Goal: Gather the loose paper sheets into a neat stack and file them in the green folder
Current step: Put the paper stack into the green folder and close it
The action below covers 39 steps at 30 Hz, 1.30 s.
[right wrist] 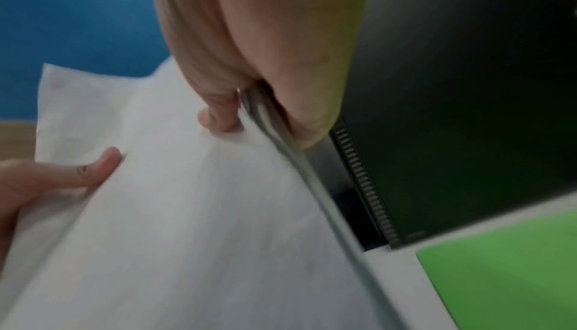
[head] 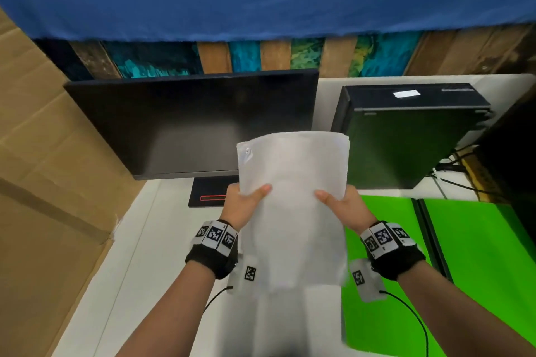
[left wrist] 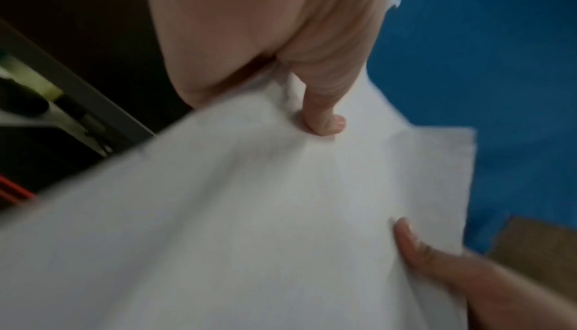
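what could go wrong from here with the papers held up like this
The paper stack is pinched only at its side edges by the left hand and right hand, so loose sheets could slip out. Its top corners look uneven, so it may go into the green folder misaligned. It could also brush the monitor close behind.

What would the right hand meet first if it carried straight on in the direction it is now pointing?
Probably the black computer case: the right hand, gripping the paper stack, points forward toward it. Depth is unclear, and the monitor stands just left of that line.
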Each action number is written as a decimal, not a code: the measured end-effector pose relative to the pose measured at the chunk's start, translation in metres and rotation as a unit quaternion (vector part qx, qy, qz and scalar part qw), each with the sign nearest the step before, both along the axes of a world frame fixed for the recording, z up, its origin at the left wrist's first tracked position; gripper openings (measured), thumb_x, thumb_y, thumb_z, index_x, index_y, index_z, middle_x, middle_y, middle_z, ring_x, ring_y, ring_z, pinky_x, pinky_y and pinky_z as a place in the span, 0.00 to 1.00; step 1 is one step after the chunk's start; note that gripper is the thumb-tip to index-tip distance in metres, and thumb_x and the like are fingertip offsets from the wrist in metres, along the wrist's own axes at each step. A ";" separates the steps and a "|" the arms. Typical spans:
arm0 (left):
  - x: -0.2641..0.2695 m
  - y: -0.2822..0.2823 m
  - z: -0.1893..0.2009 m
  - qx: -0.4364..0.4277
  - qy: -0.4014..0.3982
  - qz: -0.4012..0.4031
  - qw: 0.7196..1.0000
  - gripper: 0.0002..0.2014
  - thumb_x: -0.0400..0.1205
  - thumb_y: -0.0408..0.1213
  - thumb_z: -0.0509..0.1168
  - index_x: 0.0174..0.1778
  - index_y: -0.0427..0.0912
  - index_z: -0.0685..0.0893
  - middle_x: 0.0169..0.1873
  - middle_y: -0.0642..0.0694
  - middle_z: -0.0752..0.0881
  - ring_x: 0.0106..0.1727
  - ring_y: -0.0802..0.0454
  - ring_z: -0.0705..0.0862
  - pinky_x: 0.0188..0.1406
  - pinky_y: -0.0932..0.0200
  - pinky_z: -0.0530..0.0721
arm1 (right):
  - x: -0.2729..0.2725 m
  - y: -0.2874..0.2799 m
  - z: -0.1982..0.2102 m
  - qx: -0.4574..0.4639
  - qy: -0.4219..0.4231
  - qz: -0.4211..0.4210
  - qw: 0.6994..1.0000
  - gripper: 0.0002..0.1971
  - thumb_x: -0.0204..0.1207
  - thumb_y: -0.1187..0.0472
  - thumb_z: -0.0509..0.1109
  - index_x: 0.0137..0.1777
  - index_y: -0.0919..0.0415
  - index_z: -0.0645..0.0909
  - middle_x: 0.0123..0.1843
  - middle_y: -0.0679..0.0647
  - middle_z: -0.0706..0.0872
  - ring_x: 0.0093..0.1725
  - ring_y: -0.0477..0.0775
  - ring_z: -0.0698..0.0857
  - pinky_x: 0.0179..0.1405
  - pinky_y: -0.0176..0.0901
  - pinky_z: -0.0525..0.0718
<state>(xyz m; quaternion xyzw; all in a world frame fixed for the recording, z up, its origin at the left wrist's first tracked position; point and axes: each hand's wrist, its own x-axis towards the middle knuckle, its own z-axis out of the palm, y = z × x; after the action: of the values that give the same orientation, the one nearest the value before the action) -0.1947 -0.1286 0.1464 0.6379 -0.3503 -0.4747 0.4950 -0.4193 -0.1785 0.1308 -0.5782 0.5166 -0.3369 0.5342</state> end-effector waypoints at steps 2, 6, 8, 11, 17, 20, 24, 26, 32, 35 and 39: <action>-0.009 -0.007 0.001 0.006 0.016 0.004 1.000 0.07 0.76 0.41 0.73 0.46 0.43 0.86 0.42 0.43 0.90 0.43 0.46 0.90 0.41 0.56 0.89 | -0.012 0.001 0.000 0.035 -0.029 -0.002 0.999 0.10 0.74 0.64 0.74 0.54 0.56 0.86 0.54 0.57 0.91 0.45 0.41 0.90 0.50 0.40 0.88; -0.038 -0.010 -0.017 0.052 0.029 -0.016 0.998 0.08 0.78 0.44 0.71 0.43 0.43 0.86 0.39 0.45 0.90 0.40 0.47 0.89 0.42 0.54 0.88 | -0.052 0.008 -0.014 0.082 0.042 0.022 0.996 0.17 0.72 0.65 0.75 0.62 0.63 0.84 0.54 0.57 0.91 0.54 0.56 0.90 0.54 0.48 0.88; -0.055 -0.010 -0.036 0.079 0.025 -0.023 0.996 0.11 0.79 0.44 0.69 0.38 0.39 0.84 0.37 0.39 0.87 0.38 0.45 0.84 0.41 0.52 0.85 | -0.078 0.008 -0.020 0.085 0.114 0.004 0.990 0.13 0.74 0.64 0.74 0.58 0.65 0.85 0.49 0.60 0.91 0.49 0.60 0.90 0.45 0.46 0.88; -0.081 -0.010 -0.064 0.125 0.053 -0.015 0.991 0.07 0.82 0.33 0.66 0.38 0.38 0.83 0.35 0.40 0.85 0.31 0.49 0.82 0.31 0.62 0.81 | -0.126 0.006 -0.028 0.117 0.220 -0.042 0.968 0.10 0.76 0.64 0.72 0.54 0.69 0.84 0.46 0.63 0.87 0.42 0.58 0.85 0.34 0.42 0.81; -0.122 -0.008 -0.106 0.276 0.170 -0.079 0.943 0.19 0.83 0.25 0.55 0.28 0.37 0.84 0.27 0.41 0.86 0.16 0.55 0.81 0.17 0.71 0.76 | -0.239 -0.002 -0.049 0.189 0.386 -0.161 0.888 0.22 0.77 0.63 0.70 0.63 0.82 0.76 0.63 0.75 0.82 0.64 0.72 0.82 0.55 0.52 0.78; -0.147 -0.002 -0.131 0.342 0.160 -0.184 0.907 0.27 0.82 0.30 0.52 0.20 0.43 0.88 0.23 0.50 0.87 0.20 0.58 0.82 0.21 0.71 0.77 | -0.283 -0.001 -0.066 0.235 0.420 -0.144 0.865 0.16 0.79 0.62 0.68 0.53 0.80 0.81 0.58 0.72 0.83 0.65 0.71 0.81 0.51 0.51 0.75; -0.187 0.002 -0.148 0.329 -0.090 -0.216 0.915 0.15 0.80 0.27 0.62 0.32 0.52 0.77 0.39 0.48 0.82 0.40 0.52 0.83 0.50 0.55 0.87 | -0.305 0.004 -0.082 0.285 0.414 -0.148 0.852 0.25 0.78 0.61 0.70 0.68 0.79 0.74 0.71 0.72 0.77 0.71 0.68 0.77 0.66 0.51 0.74; -0.198 0.002 -0.150 0.320 -0.140 -0.198 0.916 0.15 0.78 0.31 0.66 0.29 0.52 0.74 0.39 0.46 0.82 0.44 0.48 0.82 0.57 0.52 0.86 | -0.307 0.007 -0.087 0.303 0.406 -0.145 0.850 0.27 0.78 0.60 0.70 0.70 0.79 0.72 0.73 0.72 0.75 0.72 0.68 0.77 0.68 0.50 0.74; -0.213 -0.002 -0.145 0.359 -0.147 -0.216 0.896 0.17 0.80 0.48 0.68 0.42 0.33 0.83 0.36 0.39 0.85 0.39 0.48 0.83 0.36 0.55 0.79 | -0.296 0.008 -0.096 0.316 0.380 -0.135 0.859 0.33 0.78 0.59 0.70 0.76 0.78 0.64 0.78 0.71 0.69 0.77 0.67 0.71 0.72 0.50 0.70; -0.213 -0.003 -0.140 0.317 -0.162 -0.237 0.904 0.13 0.81 0.46 0.65 0.36 0.42 0.80 0.39 0.39 0.83 0.40 0.45 0.84 0.41 0.55 0.80 | -0.286 0.007 -0.099 0.320 0.377 -0.119 0.861 0.33 0.79 0.58 0.69 0.76 0.78 0.63 0.77 0.70 0.69 0.76 0.68 0.71 0.71 0.50 0.71; -0.194 -0.007 -0.115 0.279 -0.067 -0.177 0.942 0.15 0.83 0.32 0.62 0.29 0.44 0.69 0.27 0.45 0.72 0.26 0.52 0.73 0.27 0.64 0.72 | -0.269 0.001 -0.096 0.307 0.361 -0.104 0.875 0.36 0.78 0.56 0.70 0.76 0.79 0.61 0.78 0.72 0.67 0.76 0.69 0.70 0.70 0.52 0.70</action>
<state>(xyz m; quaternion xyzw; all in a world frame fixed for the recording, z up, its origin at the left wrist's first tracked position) -0.3885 -0.1353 0.0309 0.7085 -0.3439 -0.5892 0.1805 -0.6885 -0.1776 0.0347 -0.4096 0.8079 0.0168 0.4234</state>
